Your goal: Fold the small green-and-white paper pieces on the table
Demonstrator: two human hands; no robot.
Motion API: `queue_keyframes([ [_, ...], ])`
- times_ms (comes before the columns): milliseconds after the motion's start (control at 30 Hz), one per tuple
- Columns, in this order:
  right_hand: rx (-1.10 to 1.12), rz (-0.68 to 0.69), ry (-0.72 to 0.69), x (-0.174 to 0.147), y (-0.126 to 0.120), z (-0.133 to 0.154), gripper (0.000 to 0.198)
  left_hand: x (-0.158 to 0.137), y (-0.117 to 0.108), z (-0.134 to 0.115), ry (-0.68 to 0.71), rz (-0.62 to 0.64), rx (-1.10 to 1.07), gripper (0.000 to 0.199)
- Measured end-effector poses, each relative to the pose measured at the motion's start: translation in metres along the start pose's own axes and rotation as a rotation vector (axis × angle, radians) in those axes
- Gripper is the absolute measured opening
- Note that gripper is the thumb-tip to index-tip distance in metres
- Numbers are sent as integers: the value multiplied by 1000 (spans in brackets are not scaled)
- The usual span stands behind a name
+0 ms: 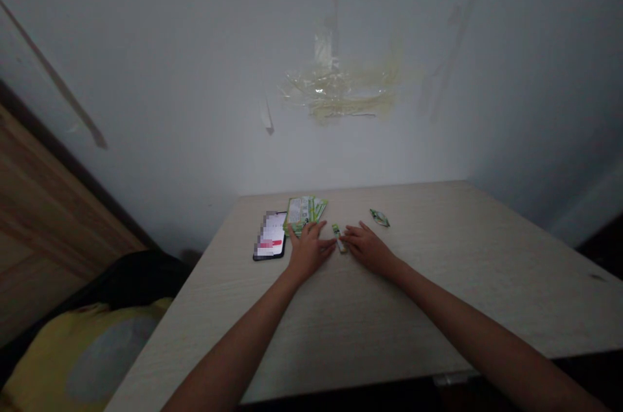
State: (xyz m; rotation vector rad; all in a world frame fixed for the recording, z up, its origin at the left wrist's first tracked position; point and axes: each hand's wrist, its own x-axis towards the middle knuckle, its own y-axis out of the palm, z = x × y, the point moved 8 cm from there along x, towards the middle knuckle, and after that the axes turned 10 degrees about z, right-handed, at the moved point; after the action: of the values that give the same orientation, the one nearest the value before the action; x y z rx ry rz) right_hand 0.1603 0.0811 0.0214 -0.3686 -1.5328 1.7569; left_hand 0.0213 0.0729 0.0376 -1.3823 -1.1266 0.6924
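Observation:
A small folded green-and-white packet (339, 239) lies on the table between my two hands. My left hand (307, 248) rests with its fingers spread; the thumb tip reaches the packet's left side. Some of its other fingertips lie at the front edge of a pile of flat green-and-white packets (302, 209). From the right, my right hand (370, 250) has its fingers stretched out, their tips at the small packet's right side. Whether they press on it or only touch it is too small to tell. Beyond this hand lies another twisted green packet (379, 217).
A phone (269, 237) with a lit screen lies left of the pile. The pale wooden table (462, 250) meets a wall (195, 107) bearing old tape (341, 97). At lower left are a yellow-and-grey cushion-like thing (82, 357) and dark fabric (141, 279).

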Motion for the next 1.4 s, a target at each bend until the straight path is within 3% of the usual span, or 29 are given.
queue_keyframes([
  [1033, -11, -32, -29, 0, -2, 4, 31, -1, -3, -4, -13, 2, 12, 20],
  [1400, -28, -8, -22, 0, -3, 5, 31, -4, -9, -13, 52, -87, 85, 19],
])
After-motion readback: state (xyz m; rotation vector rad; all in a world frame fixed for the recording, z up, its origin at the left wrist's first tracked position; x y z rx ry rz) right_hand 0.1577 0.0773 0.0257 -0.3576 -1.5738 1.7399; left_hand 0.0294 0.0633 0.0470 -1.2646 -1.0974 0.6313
